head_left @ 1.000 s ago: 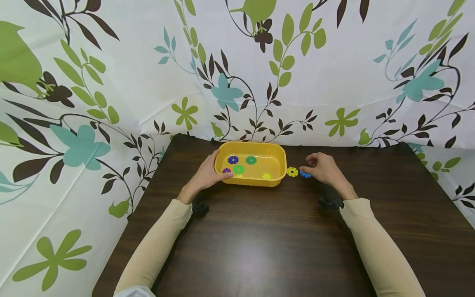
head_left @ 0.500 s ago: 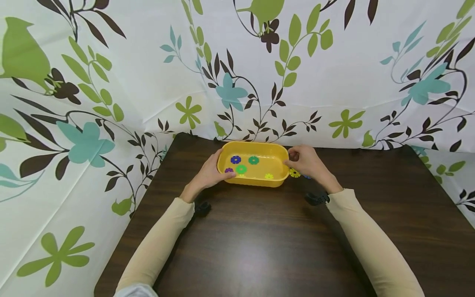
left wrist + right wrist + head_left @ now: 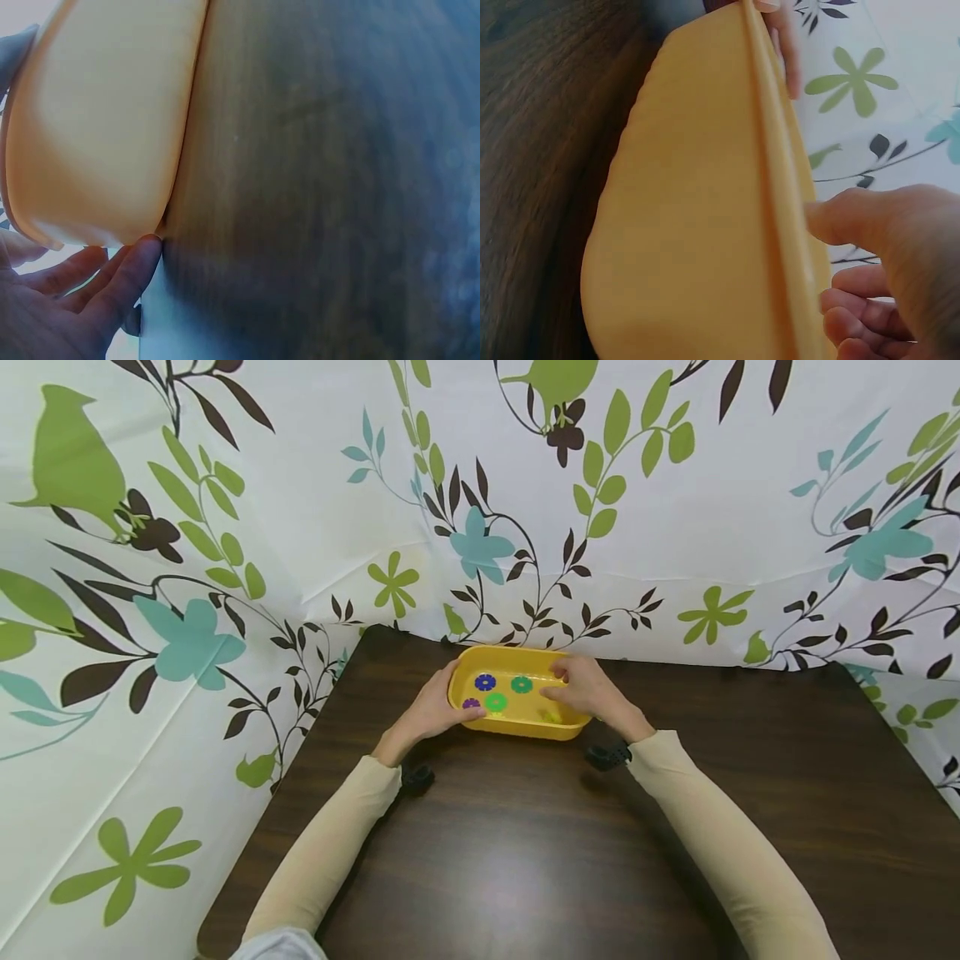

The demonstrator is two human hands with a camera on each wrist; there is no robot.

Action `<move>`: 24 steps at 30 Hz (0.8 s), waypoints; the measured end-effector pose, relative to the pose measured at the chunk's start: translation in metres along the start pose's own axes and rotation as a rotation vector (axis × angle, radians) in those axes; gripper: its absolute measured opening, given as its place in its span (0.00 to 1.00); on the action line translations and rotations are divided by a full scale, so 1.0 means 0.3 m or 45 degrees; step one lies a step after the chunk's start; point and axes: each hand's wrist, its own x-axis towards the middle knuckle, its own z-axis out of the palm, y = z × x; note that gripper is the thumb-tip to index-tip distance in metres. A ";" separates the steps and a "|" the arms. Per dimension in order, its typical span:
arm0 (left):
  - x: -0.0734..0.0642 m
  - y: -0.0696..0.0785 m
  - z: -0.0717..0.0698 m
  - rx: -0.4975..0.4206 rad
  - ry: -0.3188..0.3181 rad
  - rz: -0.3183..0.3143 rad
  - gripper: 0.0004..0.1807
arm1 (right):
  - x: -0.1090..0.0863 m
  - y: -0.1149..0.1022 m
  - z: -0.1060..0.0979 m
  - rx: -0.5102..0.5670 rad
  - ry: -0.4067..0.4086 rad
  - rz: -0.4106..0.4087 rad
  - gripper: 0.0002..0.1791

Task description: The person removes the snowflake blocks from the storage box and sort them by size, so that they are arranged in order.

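Observation:
A yellow plastic tray (image 3: 517, 727) sits near the back of the table, holding several notched, flower-like plastic discs: dark blue (image 3: 485, 682), teal (image 3: 522, 684), light green (image 3: 496, 702), purple (image 3: 471, 703) and yellow (image 3: 551, 717). My left hand (image 3: 429, 706) holds the tray's left end, thumb over the front rim; the left wrist view shows its fingers against the end wall. My right hand (image 3: 594, 689) reaches over the right end, fingers loosely bent above the tray floor. In the right wrist view its thumb (image 3: 847, 217) is beside the rim; no disc shows between the fingers.
The dark wooden table (image 3: 480, 852) spreads in front and to the right. A white cloth (image 3: 300, 510) with leaves, birds and flowers hangs behind and on the left. Both wrists wear black bands (image 3: 607, 756).
My right hand has moved left from beside a blue disc on the table to over the tray. That disc and a yellow one beside the tray are now out of sight. The left hand stays.

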 end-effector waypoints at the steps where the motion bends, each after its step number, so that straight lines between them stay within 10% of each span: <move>1: -0.001 0.000 0.000 0.003 0.000 -0.001 0.65 | 0.009 -0.004 0.008 0.000 -0.004 -0.006 0.28; 24: 0.001 -0.006 -0.002 -0.009 -0.009 0.009 0.66 | 0.165 -0.051 0.134 -0.045 -0.215 0.119 0.16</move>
